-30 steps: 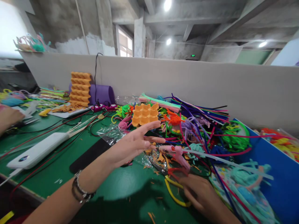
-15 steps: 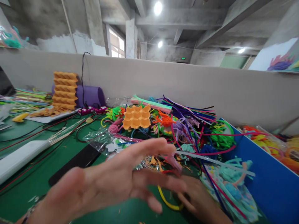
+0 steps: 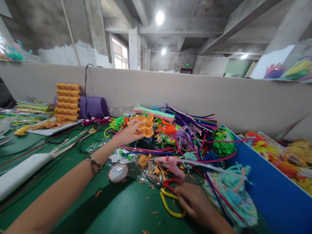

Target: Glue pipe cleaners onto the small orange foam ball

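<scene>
My left hand reaches far forward and closes its fingers on an orange wavy foam piece at the near edge of a heap of coloured pipe cleaners. My right hand rests low on the green table, fingers curled at the yellow and red handles of a pair of scissors. A pink glue gun lies just beyond the right hand. A round clear lid sits between my two arms.
A stack of orange foam pieces and a purple roll stand at the back left by a grey partition. A white device and red cables lie left. A blue divider runs along the right.
My left hand went from hovering open above the table, swept close past the camera, then stretched forward and took hold of the orange foam piece. The right hand stayed by the scissors.
</scene>
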`<move>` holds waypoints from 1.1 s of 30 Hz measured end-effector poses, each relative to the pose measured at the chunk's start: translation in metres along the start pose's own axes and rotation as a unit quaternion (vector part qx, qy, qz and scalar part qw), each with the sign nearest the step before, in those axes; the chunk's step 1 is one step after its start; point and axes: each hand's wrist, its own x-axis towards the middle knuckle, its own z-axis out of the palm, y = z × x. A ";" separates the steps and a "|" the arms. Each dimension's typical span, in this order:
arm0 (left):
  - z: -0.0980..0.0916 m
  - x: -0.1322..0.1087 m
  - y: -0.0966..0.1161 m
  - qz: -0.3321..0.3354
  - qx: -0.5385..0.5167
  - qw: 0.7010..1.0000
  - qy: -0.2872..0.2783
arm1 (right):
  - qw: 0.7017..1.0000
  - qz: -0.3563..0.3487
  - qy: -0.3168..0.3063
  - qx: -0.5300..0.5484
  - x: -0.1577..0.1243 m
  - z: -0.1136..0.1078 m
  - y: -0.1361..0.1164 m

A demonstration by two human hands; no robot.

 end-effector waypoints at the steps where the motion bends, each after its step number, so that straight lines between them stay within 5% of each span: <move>1: 0.001 0.000 -0.004 0.026 0.051 0.998 0.010 | 1.000 -0.001 0.000 0.001 0.000 -0.001 0.000; 7: 0.004 -0.002 -0.020 0.066 0.272 0.959 -0.041 | 1.000 -0.017 0.011 0.006 0.002 -0.008 -0.002; 11: 0.009 -0.016 -0.015 0.088 0.270 0.958 -0.033 | 0.999 -0.031 0.020 0.007 0.003 -0.010 -0.002; 16: 0.022 -0.044 0.006 0.146 0.208 0.949 -0.186 | 1.000 -0.026 0.015 -0.002 0.003 -0.009 0.000; 19: 0.031 -0.053 0.012 0.132 0.198 0.946 -0.221 | 1.000 -0.024 0.013 -0.004 0.004 -0.009 -0.001; 28: 0.032 -0.035 0.007 0.097 0.142 0.966 -0.193 | 1.000 -0.010 0.008 -0.007 0.003 -0.008 0.000; 33: 0.019 -0.031 0.007 0.088 0.113 0.971 -0.189 | 0.997 0.048 -0.059 0.023 0.001 -0.033 -0.012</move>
